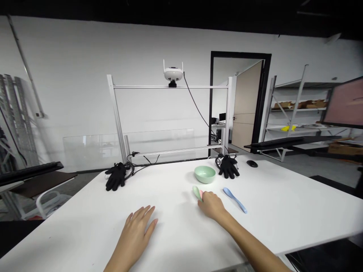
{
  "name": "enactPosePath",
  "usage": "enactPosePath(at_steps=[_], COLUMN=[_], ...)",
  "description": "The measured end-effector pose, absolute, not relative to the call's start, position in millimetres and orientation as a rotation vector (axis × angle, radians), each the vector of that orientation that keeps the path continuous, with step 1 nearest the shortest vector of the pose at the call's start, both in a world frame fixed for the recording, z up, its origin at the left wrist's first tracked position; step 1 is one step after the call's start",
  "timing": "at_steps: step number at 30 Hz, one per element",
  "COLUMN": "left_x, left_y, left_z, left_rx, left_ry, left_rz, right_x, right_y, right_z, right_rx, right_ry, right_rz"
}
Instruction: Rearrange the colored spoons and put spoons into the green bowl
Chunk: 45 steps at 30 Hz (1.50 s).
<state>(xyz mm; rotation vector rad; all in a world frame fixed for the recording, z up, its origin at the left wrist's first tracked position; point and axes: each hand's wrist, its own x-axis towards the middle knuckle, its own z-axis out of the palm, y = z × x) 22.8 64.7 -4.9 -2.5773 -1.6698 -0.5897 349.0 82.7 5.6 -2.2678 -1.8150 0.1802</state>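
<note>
On the white table [170, 226], my right hand [212, 206] has its fingers closed around a light green spoon [196, 191] and a pink piece [201, 193] beside it, seemingly a second spoon. Their handles are hidden under the hand. To the right of that hand lies a blue spoon [235, 199], its handle slanting toward me. Just beyond the hand stands a light green bowl [205, 174], upright. My left hand [137, 228] is open at the near left, fingers spread, palm down over the tabletop, holding nothing.
Black gloves with cables lie at the far left [115, 176] and far right [228, 166] of the table. A black mouse [252, 163] rests near the back right. Behind rises a metal frame [117, 113] carrying a white camera device [173, 74].
</note>
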Motion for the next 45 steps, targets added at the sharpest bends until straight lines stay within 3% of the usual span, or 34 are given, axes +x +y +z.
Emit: enactPosePath(at_steps=[9,21,31,45], left_x=[14.4,11.9,14.8,20.2], left_y=[63.9,65.5,65.0,69.0], left_z=[-2.1,-3.8,-4.1,-2.5], left_rx=[-2.557,-2.549,-2.568,-2.557], left_ry=[-1.697,-1.662,-1.695,-1.672], left_rz=[-0.571,-0.635,-0.603,-0.546], right_x=[330.4,338.5,364.2,415.0], right_y=[93.5,89.7,91.6,83.6], right_z=[-17.2,-7.3,-1.0,-2.7], right_rx=[-2.309,-2.287,-2.341,-2.429], right_ry=[-1.920,-1.883,-1.785,-1.666], right_rz=[0.105,0.053,0.309,0.279])
